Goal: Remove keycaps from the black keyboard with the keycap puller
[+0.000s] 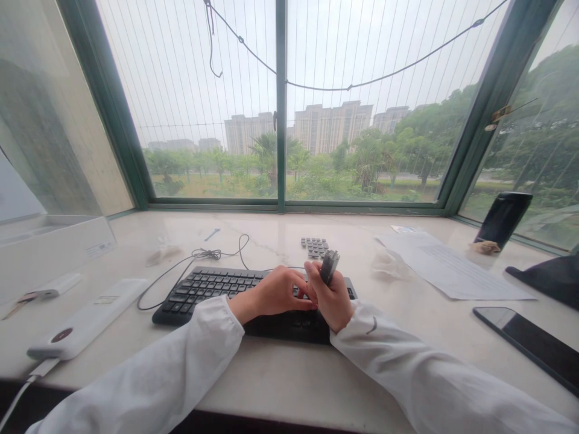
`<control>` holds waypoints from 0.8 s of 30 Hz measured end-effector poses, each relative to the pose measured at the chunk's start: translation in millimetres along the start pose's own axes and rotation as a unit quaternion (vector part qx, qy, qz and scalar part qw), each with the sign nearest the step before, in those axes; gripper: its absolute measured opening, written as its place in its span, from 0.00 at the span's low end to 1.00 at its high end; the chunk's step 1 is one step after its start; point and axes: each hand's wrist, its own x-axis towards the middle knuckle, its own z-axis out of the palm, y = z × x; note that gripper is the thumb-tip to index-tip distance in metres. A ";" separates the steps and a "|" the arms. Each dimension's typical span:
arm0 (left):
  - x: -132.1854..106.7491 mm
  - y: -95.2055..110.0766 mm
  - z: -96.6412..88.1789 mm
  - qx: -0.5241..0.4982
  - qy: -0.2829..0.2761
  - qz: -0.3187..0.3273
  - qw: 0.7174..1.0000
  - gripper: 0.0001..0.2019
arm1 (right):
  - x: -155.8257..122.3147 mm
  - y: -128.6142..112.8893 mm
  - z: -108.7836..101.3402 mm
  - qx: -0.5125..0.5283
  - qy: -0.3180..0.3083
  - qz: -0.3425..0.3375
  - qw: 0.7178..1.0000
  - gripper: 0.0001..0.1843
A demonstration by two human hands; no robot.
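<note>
A black keyboard [203, 289] lies on the white sill in front of me, with both hands over its right half. In my right hand [333, 298] is a dark, blocky handheld tool [330, 266], its upper end sticking out above the fist and its lower end hidden. My left hand [275, 292] is close against the right one, thumb and fingers bent together near the keys. Whatever its fingertips hold, if anything, is hidden. Just behind the keyboard, several loose grey keycaps [315, 246] are laid out in rows.
The keyboard's cable [208, 253] lies coiled behind it. On the left are a white power bank [90, 319] and a white box [54, 247]. Printed paper [443, 262], a flat phone [529, 337] and an upright dark device [504, 220] stand to the right. Windows rise behind.
</note>
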 end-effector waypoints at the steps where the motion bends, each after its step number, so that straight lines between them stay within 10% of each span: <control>1: 0.0 0.2 0.0 0.001 0.000 -0.001 1.000 0.08 | -0.1 0.0 0.0 0.002 0.001 0.001 1.000 0.25; 24: 0.4 -0.5 -0.1 -0.012 0.012 0.000 1.000 0.07 | -0.9 0.8 -0.7 -0.060 0.017 -0.029 0.998 0.23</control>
